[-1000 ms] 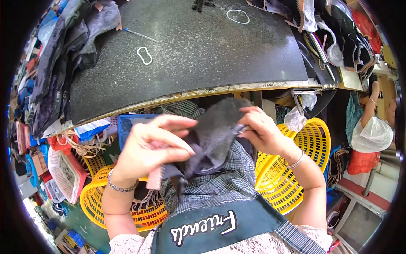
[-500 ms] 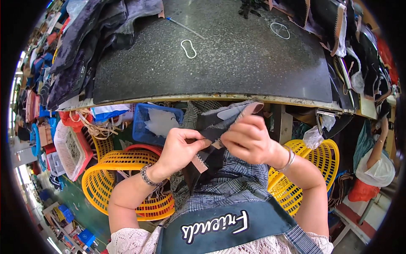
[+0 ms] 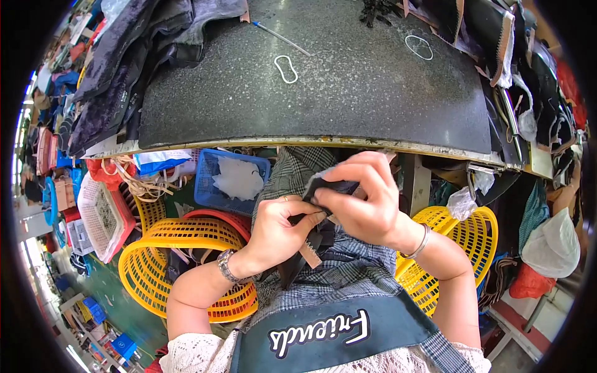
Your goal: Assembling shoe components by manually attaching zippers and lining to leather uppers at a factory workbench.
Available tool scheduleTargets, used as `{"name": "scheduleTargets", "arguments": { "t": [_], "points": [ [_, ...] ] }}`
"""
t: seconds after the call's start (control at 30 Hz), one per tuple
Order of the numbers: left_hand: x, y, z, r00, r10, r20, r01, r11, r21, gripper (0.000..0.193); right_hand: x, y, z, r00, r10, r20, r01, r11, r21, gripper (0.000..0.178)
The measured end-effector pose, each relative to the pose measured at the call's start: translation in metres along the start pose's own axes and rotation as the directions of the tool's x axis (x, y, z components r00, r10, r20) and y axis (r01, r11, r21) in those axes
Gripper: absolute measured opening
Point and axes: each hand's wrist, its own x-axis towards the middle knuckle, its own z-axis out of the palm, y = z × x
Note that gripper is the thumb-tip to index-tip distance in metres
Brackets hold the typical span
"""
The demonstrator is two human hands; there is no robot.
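Note:
Above my lap, in front of the table edge, both hands grip one dark piece of material (image 3: pixel 333 184) with a pale fuzzy side. My left hand (image 3: pixel 285 227) pinches its lower part between thumb and fingers. Close beside it, my right hand (image 3: pixel 367 202) is closed on the upper part, folding it over. A pinkish strip with a zigzag edge (image 3: pixel 310 255) hangs below my left fingers, next to a dark flap. My fingers cover much of the piece, so its full shape is hidden.
The dark tabletop (image 3: pixel 311 99) carries a pen (image 3: pixel 281 38), two white loops, and piles of dark pieces (image 3: pixel 118 81) at both sides. Yellow baskets (image 3: pixel 140 273) stand left and right of me. A blue basket (image 3: pixel 202 180) with white material sits under the table edge.
My right hand has turned and folded the upper part of the dark piece toward my left hand. The pale inner side shows less now. My left hand has shifted slightly right.

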Motion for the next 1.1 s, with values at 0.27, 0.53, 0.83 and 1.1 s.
{"name": "scheduleTargets", "arguments": {
  "t": [0.27, 0.53, 0.83, 1.1],
  "points": [
    [0.009, -0.017, -0.019, 0.921, 0.317, -0.225, -0.306, 0.949, 0.081, 0.013, -0.007, 0.007, 0.009, 0.956, 0.234, 0.175, -0.267, 0.945, 0.191, 0.018],
    [0.013, -0.044, -0.023, 0.955, 0.082, -0.285, -0.167, 0.943, -0.287, 0.011, 0.001, 0.002, -0.001, 0.863, 0.262, 0.431, -0.404, 0.871, 0.279, 0.015],
    [0.018, -0.042, -0.026, 0.993, 0.029, -0.112, -0.088, 0.814, -0.574, 0.014, 0.007, 0.005, 0.000, 0.756, 0.340, 0.559, -0.555, 0.786, 0.272, 0.011],
    [0.015, -0.032, -0.024, 0.996, -0.088, 0.004, 0.074, 0.817, -0.572, 0.017, 0.002, 0.007, 0.003, 0.800, 0.348, 0.489, -0.541, 0.770, 0.338, 0.016]
  ]
}}
